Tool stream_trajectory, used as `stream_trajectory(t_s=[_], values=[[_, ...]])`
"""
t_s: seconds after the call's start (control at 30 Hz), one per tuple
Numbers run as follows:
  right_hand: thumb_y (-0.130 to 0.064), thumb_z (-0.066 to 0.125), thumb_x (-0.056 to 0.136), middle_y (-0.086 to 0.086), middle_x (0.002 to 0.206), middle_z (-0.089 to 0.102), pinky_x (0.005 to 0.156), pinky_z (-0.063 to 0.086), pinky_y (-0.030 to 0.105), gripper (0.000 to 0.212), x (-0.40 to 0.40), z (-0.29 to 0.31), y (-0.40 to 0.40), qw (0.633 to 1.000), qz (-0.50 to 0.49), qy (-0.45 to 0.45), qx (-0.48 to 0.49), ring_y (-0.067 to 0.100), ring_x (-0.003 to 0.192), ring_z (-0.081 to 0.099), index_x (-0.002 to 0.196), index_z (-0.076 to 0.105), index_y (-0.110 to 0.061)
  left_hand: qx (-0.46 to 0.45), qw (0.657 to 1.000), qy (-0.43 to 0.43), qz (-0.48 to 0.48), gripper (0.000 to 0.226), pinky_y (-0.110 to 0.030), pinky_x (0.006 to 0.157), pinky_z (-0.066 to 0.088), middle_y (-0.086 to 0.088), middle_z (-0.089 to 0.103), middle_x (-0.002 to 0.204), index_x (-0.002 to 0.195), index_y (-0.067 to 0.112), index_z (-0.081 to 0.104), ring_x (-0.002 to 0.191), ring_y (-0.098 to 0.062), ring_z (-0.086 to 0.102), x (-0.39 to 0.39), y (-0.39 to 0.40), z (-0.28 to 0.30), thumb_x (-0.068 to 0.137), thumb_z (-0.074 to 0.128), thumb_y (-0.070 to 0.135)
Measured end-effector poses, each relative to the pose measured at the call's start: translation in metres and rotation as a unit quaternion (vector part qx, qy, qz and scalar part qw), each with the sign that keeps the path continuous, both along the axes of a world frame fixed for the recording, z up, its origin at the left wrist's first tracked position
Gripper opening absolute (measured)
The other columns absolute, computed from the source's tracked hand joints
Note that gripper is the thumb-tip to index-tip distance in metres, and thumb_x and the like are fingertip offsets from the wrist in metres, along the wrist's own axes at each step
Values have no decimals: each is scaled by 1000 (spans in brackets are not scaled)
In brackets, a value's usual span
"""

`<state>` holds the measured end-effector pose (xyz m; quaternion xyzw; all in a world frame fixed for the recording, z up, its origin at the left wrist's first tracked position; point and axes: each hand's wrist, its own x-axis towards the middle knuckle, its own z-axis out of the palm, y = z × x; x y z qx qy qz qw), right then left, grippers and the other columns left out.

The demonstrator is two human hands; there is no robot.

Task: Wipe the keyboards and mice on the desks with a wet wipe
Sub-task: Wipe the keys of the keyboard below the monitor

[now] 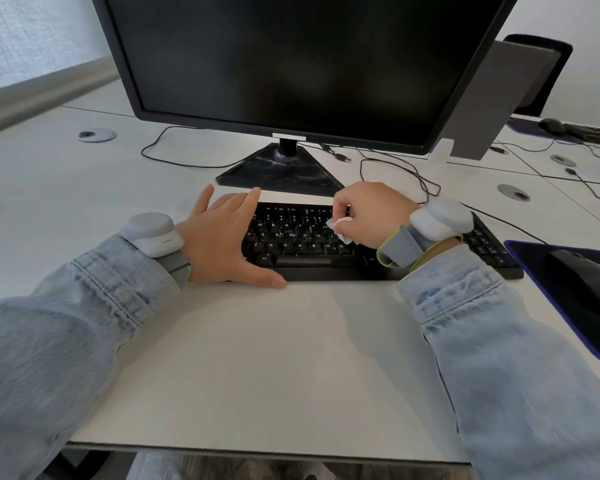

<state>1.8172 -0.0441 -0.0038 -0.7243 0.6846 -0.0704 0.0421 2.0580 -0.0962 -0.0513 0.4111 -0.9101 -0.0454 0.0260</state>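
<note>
A black keyboard (302, 244) lies on the white desk (257, 358) in front of the monitor. My left hand (222, 237) rests flat on the keyboard's left end, fingers straight and spread, thumb along its front edge. My right hand (371, 216) is over the keyboard's middle-right keys and grips a crumpled white wet wipe (340, 228), which touches the keys. A black mouse (589, 282) sits on a dark mouse pad (551, 306) at the right edge, apart from both hands. The keyboard's right part is partly hidden by my right wrist.
A large dark monitor (291, 57) on a black stand (281, 171) rises just behind the keyboard. Cables (413, 174) trail across the desk behind it. A second mouse (551, 125) and keyboard lie on the far right desk. Round cable grommets (97, 135) dot the surface.
</note>
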Motion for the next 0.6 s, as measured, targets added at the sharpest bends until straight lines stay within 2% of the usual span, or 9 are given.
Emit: stream_trajectory(t_s=[0.1,0.2,0.27,0.4,0.47,0.6], values=[[-21,60,85,-15,69,56,69,48,26,8,-8,3,4,999,5,-24,-25,14,75,61,78,64,-22,-1,1000,2,0,155,-50,124,-12,0,16,165,159,9,-8,154,-16,6,1,-1,-1,44,33,106],[-21,60,85,-13,65,56,57,38,22,8,-1,3,6,997,35,-58,-31,5,65,54,80,65,-24,3,1000,1,1,155,-49,124,-12,0,15,165,159,10,-9,154,-16,5,1,-1,-1,45,33,106],[-20,59,85,-13,63,57,55,34,21,9,5,1,7,998,53,-46,-5,4,62,52,79,64,-25,7,1000,2,1,155,-49,124,-12,0,15,165,159,10,-9,154,-16,5,1,-1,0,44,33,106],[-14,59,85,-15,66,52,56,33,18,10,-4,3,5,999,35,4,-11,8,68,52,79,66,-17,4,1000,1,0,155,-50,124,-11,-1,15,165,159,10,-8,154,-17,6,1,-1,-1,44,32,106],[-13,58,84,-15,71,51,55,32,16,11,-12,4,6,999,11,15,-30,12,75,52,79,65,-19,3,1000,3,1,156,-51,124,-11,0,16,165,159,10,-8,154,-16,5,1,-2,-2,44,32,107],[-20,59,84,-11,75,60,57,34,16,8,-21,5,9,992,-13,-68,-109,6,72,54,85,66,-23,7,1000,4,1,156,-50,124,-12,0,15,165,159,10,-9,154,-15,5,0,-2,-2,44,33,107]])
